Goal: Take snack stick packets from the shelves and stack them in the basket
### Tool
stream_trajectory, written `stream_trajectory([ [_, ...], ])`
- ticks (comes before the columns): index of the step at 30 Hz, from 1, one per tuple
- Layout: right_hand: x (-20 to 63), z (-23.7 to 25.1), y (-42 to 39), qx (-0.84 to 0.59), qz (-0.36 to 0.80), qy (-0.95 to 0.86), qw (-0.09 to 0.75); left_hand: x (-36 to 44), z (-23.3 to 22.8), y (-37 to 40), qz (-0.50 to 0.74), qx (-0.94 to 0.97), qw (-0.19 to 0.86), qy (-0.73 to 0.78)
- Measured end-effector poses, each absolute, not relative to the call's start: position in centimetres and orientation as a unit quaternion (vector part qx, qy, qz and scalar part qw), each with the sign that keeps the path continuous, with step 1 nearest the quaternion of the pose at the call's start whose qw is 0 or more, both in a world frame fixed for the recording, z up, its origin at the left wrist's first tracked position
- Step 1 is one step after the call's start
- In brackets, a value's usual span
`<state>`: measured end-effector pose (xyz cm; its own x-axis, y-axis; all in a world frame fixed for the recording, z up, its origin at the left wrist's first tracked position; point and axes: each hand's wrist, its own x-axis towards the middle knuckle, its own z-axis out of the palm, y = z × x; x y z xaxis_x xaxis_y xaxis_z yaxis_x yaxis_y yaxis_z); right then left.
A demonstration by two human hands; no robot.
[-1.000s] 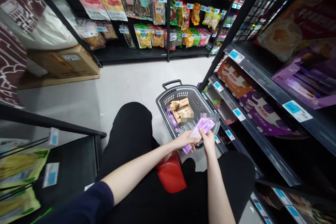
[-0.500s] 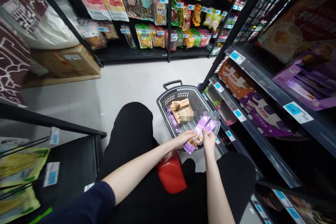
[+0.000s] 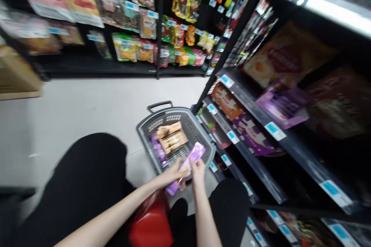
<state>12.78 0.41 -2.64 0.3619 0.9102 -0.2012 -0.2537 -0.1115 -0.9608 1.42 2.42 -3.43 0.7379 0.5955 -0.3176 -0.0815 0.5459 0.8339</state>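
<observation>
The left hand [image 3: 171,173] and right hand [image 3: 198,166] both grip a bundle of purple packets [image 3: 188,164], held just over the near rim of a grey basket [image 3: 203,144] on the floor. Inside the basket lie brown packets [image 3: 171,137] and more purple ones.

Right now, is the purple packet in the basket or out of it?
Out. Both hands, left hand and right hand, hold the purple packet above the grey basket, near its front rim.
</observation>
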Motion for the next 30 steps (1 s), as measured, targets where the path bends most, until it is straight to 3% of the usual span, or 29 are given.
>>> stream_trajectory([
  [5,12.0,-2.0,0.3,-0.500,0.561,-0.286,0.595,1.7,-4.3,2.5,0.125,0.440,0.840,0.292],
  [17,13.3,-0.4,0.2,-0.471,0.546,-0.181,0.669,1.4,-2.2,1.3,0.075,0.503,0.824,0.249],
  [26,16.0,-2.1,-0.7,-0.496,0.514,-0.204,0.669,1.4,-2.5,0.8,0.087,0.463,0.850,0.237],
  [30,16.1,-2.8,-1.3,-0.541,0.528,-0.240,0.609,2.1,-3.5,0.8,0.195,0.424,0.844,0.264],
])
